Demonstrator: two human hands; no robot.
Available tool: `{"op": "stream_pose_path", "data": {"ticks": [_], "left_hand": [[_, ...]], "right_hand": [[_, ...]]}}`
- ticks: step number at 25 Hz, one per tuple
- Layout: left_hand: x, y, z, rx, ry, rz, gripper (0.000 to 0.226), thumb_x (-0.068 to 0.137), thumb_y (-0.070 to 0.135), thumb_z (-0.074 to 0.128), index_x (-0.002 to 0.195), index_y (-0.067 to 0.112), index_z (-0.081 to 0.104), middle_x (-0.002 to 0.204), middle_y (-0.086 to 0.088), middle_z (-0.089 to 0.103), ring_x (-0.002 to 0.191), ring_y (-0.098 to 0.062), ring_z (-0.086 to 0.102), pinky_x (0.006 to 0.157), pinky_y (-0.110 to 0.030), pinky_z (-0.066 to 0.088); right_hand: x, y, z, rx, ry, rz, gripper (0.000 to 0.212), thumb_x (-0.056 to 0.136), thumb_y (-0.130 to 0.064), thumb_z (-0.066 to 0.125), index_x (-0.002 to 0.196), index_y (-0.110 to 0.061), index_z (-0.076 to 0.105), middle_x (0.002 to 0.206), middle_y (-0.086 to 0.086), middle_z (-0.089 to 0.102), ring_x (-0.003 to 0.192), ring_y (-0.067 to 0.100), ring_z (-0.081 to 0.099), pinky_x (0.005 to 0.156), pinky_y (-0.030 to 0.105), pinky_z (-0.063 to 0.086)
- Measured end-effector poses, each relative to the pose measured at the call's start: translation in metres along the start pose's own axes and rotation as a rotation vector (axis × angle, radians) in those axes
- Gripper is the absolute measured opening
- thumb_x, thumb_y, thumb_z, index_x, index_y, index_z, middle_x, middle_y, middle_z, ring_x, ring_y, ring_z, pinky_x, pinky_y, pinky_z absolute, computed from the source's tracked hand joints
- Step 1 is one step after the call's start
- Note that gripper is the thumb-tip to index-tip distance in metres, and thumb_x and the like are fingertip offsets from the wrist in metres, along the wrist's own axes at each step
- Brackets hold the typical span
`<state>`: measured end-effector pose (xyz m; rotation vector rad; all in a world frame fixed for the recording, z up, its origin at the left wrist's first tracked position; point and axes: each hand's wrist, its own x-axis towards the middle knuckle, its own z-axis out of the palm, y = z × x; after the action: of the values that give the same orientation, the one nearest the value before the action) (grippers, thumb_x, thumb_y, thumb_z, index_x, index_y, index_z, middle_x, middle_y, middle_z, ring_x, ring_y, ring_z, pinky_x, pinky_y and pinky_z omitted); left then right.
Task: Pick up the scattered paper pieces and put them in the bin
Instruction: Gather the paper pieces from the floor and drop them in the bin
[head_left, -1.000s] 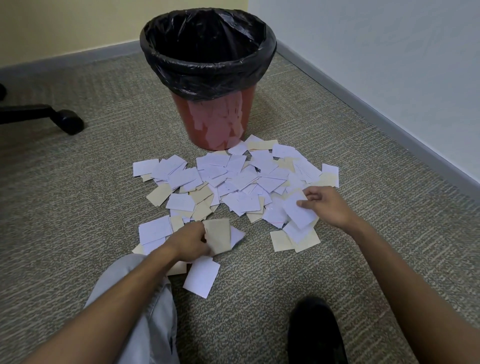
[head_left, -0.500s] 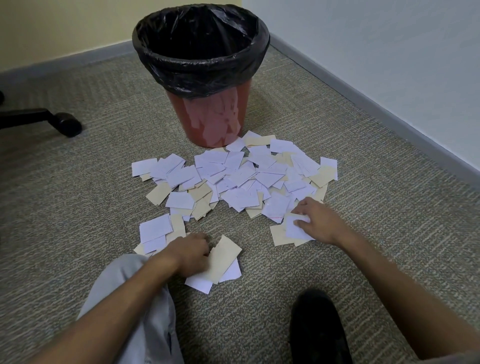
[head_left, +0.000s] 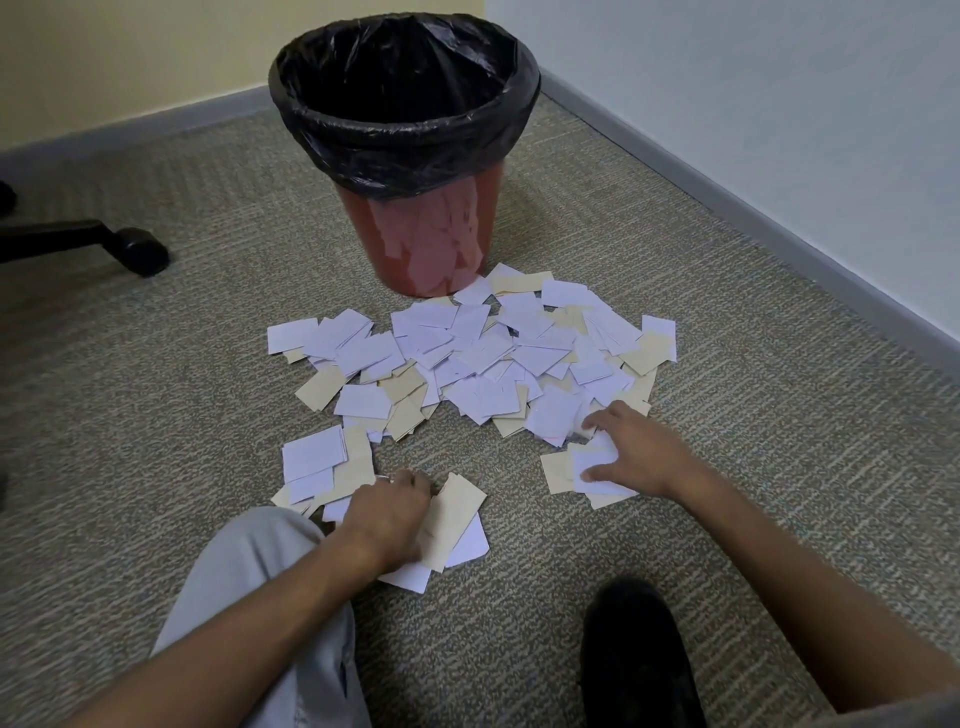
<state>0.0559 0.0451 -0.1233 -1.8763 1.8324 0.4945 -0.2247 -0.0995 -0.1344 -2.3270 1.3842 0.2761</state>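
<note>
Down on the carpet (head_left: 156, 415), the left hand (head_left: 387, 514) grips beige paper pieces (head_left: 452, 514) with curled fingers; the right hand (head_left: 641, 454) lies on white pieces (head_left: 597, 470), fingers spread, near the bin (head_left: 415, 156)

Left hand (head_left: 387, 514) fingers curled, gripping; right hand (head_left: 636, 452) fingers spread, pressing down.

The scene is viewed from head height, forward and downward, close above the carpet (head_left: 727, 322); no second view is provided.

Even, soft indoor light — faint shadows, mild wide-angle bending at edges, slight overall softness.
</note>
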Motion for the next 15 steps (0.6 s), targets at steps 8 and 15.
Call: {"op": "stream_pose_path", "data": {"ticks": [8, 15], "left_hand": [[0.013, -0.013, 0.002, -0.381, -0.060, -0.080, 0.034, 0.071, 0.018, 0.074, 0.101, 0.010, 0.061, 0.113, -0.007, 0.054, 0.103, -0.026, 0.058, 0.079, -0.032, 0.048], [0.014, -0.029, -0.032, -0.738, 0.173, -0.023, 0.013, 0.081, 0.003, 0.060, 0.092, 0.001, 0.068, 0.096, -0.015, 0.067, 0.088, -0.031, 0.060, 0.062, -0.029, 0.035]], "right_hand": [[0.005, 0.000, 0.001, 0.227, -0.021, 0.031, 0.046, 0.071, -0.037, 0.084, 0.108, -0.018, 0.063, 0.104, -0.001, 0.051, 0.095, 0.020, 0.052, 0.072, 0.029, 0.036], [0.004, -0.005, -0.024, 0.631, -0.001, -0.053, 0.012, 0.082, -0.021, 0.078, 0.088, -0.015, 0.070, 0.076, -0.018, 0.061, 0.067, -0.009, 0.054, 0.069, 0.014, 0.037]]}}
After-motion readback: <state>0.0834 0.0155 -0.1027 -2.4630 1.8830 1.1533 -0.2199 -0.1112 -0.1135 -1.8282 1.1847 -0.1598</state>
